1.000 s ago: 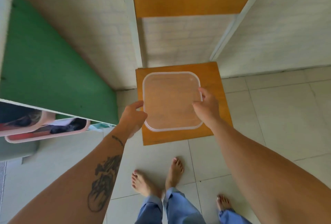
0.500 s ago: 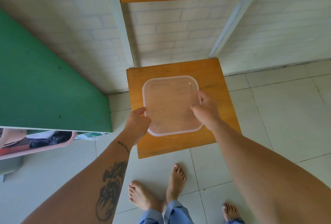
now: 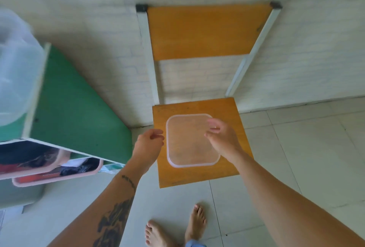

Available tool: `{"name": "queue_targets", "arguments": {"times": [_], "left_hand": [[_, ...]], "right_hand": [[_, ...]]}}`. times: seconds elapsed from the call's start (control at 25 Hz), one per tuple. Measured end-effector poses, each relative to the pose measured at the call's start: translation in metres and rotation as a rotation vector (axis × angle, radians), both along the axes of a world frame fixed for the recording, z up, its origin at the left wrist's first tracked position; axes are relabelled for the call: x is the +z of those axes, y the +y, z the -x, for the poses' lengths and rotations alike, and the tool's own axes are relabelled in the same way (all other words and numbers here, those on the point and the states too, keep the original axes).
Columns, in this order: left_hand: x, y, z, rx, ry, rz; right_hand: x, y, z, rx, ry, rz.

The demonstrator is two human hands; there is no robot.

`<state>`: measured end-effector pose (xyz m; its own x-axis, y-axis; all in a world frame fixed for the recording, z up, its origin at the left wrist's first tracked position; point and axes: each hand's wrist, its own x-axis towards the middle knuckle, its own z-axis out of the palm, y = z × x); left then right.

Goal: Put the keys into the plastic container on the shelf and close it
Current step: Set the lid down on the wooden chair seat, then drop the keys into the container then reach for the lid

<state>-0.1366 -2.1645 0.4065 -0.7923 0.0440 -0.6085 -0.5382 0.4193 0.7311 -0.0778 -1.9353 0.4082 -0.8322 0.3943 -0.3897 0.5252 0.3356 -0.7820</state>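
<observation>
Setting: pale tiled floor (image 3: 296, 148) meeting a white brick-patterned wall (image 3: 306, 49).
Feet: two bare feet (image 3: 195, 223) at the lower edge, blue trouser cuff beside them.
Left forearm: dark tattoo, reaching up from the lower left.
Left hand (image 3: 148, 144): just left of the lid's left edge, fingers loosely curled, gripping nothing; contact with the rim cannot be told.
Right hand (image 3: 223, 138): over the lid's right side, fingers slightly blurred, loosely parted and empty; whether it touches the lid cannot be told.
Translucent square plastic lid with rounded corners (image 3: 187, 142): flat on the seat, near its middle.
Orange wooden chair with white metal frame (image 3: 197, 175): seat below the hands, backrest against the wall.
Green shelf unit with white edging (image 3: 79, 108): left of the chair.
Pink trays (image 3: 59, 175): in the shelf's lower levels, holding dark and red items, too unclear to identify.
Clear plastic container (image 3: 15, 69): on the shelf top, far left, blurred; contents not discernible.
</observation>
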Motion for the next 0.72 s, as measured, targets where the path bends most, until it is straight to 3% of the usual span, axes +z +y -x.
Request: {"name": "queue_targets", "arguments": {"times": [0.32,0.72], "left_hand": [[0.172,-0.063,-0.016,0.111,0.315,-0.090],[0.269,-0.173,-0.026,0.336,0.538,-0.076]], "right_hand": [[0.175,-0.065,0.015,0.291,0.274,0.032],[0.270,-0.152,0.059,0.524,0.423,0.028]]}}
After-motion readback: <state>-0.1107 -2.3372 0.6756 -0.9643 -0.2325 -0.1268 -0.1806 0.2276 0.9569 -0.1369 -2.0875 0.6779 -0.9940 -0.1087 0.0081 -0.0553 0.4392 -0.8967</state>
